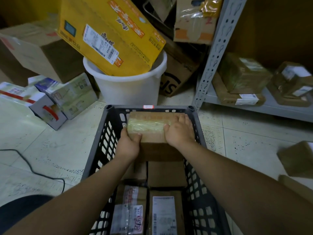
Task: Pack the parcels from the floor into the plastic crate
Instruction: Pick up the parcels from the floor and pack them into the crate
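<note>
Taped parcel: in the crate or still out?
In: the parcel is between the crate walls at the far end, left hand and right hand on it.

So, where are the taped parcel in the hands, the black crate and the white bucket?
Taped parcel [147,126]: head view, on its tape-wrapped top face.
Black plastic crate [128,110]: head view, on its far rim.
White bucket [128,92]: head view, on its front wall.
</note>
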`<state>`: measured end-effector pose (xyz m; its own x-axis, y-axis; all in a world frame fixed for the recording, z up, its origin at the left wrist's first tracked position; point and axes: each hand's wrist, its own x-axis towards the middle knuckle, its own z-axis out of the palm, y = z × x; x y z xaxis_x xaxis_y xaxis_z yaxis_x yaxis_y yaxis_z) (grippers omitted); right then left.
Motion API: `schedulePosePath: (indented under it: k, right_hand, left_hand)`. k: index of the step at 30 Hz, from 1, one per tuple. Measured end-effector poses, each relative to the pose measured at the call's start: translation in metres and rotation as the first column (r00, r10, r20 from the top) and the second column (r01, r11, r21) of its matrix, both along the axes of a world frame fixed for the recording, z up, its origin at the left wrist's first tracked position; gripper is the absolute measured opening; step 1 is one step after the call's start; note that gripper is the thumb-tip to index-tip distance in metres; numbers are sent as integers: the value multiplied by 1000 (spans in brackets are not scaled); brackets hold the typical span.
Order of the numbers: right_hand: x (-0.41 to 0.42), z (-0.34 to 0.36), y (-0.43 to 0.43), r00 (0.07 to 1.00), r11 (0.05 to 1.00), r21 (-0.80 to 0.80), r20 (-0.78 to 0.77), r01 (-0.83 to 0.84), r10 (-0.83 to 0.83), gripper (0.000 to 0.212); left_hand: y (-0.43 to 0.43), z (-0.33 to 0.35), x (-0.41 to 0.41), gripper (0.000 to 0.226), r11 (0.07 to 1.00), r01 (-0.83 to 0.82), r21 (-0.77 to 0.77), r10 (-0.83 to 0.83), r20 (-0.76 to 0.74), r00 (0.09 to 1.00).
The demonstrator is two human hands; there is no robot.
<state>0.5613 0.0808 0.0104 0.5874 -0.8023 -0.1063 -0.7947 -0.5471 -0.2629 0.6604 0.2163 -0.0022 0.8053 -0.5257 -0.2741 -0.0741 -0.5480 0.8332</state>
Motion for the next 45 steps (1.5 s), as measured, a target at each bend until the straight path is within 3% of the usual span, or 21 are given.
schedulePosePath:
  k: [7, 18, 24, 30, 35, 40, 45]
  right_hand:
    - [-5, -2, -7, 994, 999, -34, -107, -19, 15, 63]
    - [-11, 28, -2, 996, 997, 66, -78, 34, -29, 66]
    - [-40, 140, 27, 995, 977, 199, -85, 77, -61, 65]
    - [-92, 289, 53, 995, 939, 330, -77, 91, -69, 67]
    - [-156, 425, 84, 991, 933, 333, -31, 136, -134, 64]
    - [-241, 530, 119, 965, 927, 297, 56, 228, -256, 68]
    - [-347, 608, 158, 915, 893, 287, 103, 348, -390, 71]
  left_hand:
    - [1, 0, 0, 52, 994, 98, 48, -99, 25, 995]
    - [8, 42, 5, 53, 971, 216, 101, -210, -64, 976]
    - [37, 155, -18, 49, 933, 316, 174, -302, -98, 948]
    - [70, 314, -60, 75, 870, 364, 331, -352, -100, 931]
    - [94, 445, -109, 55, 850, 426, 310, -423, -82, 903]
    - [111, 539, -169, 72, 766, 563, 310, -580, -44, 814]
    - [112, 623, -262, 72, 674, 695, 251, -725, 42, 688]
